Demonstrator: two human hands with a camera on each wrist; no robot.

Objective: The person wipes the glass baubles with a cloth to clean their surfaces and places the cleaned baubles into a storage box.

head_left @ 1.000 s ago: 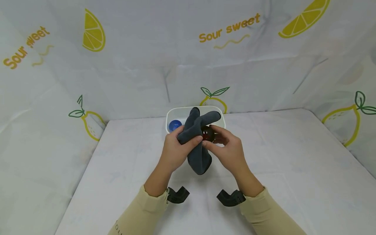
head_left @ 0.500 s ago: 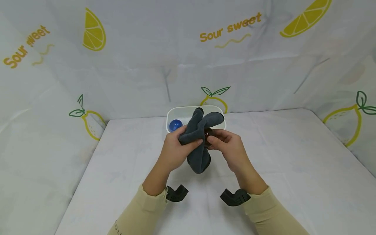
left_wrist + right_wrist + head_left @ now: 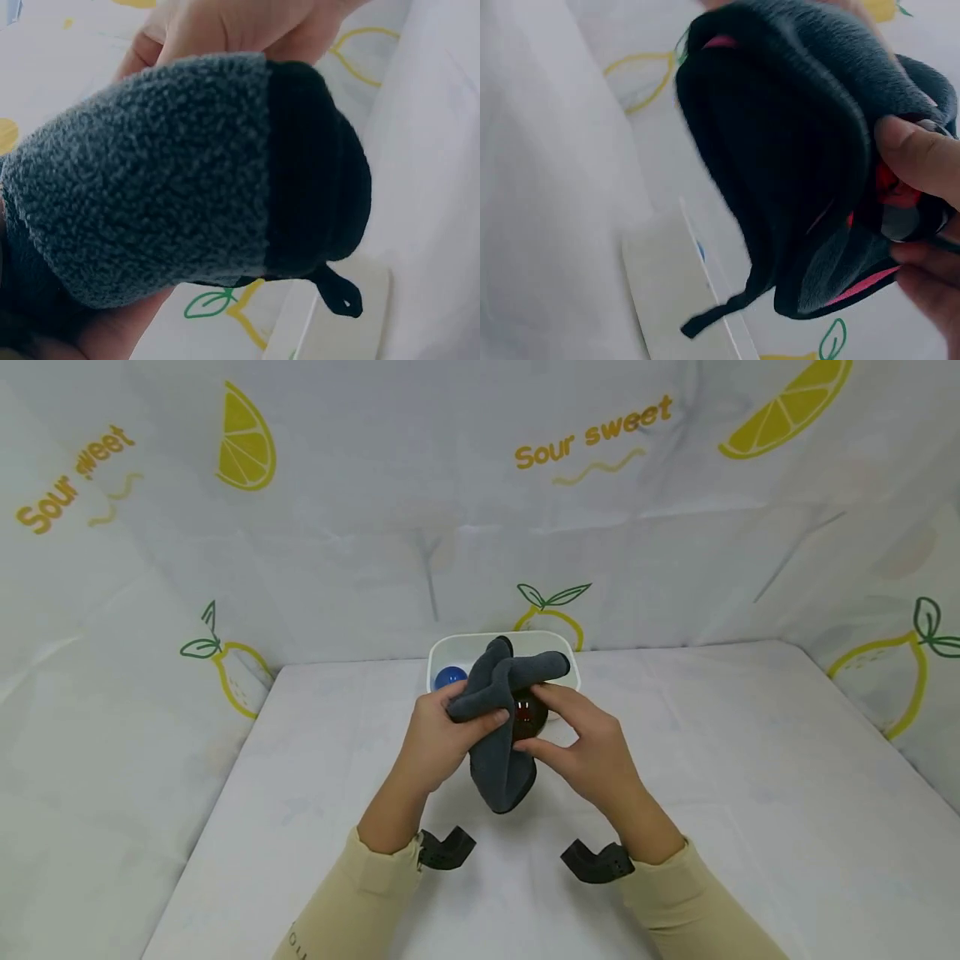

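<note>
My left hand (image 3: 437, 735) grips a folded dark grey cloth (image 3: 491, 768) with black edging, its thumb lying over the front fold. A glossy dark ball (image 3: 531, 717) with red inside sits against the cloth's right side. My right hand (image 3: 592, 747) holds this ball between thumb and fingers, one above and one below it. In the left wrist view, the fleecy cloth (image 3: 150, 180) covers much of the left hand; a small black loop hangs from its edge. The right wrist view shows the ball (image 3: 904, 217) partly behind the right thumb (image 3: 922, 154), close against the cloth (image 3: 780, 150).
Behind the hands, a white tray (image 3: 465, 647) stands at the table's back edge, partly hidden by the cloth. Inside it at the left lies a blue ball (image 3: 450, 676). A white sheet (image 3: 360, 568) with lemon prints rises behind the table.
The right thumb has moved from the ball's face to its lower edge, so more of the ball shows. The cloth and left hand have shifted slightly left and down.
</note>
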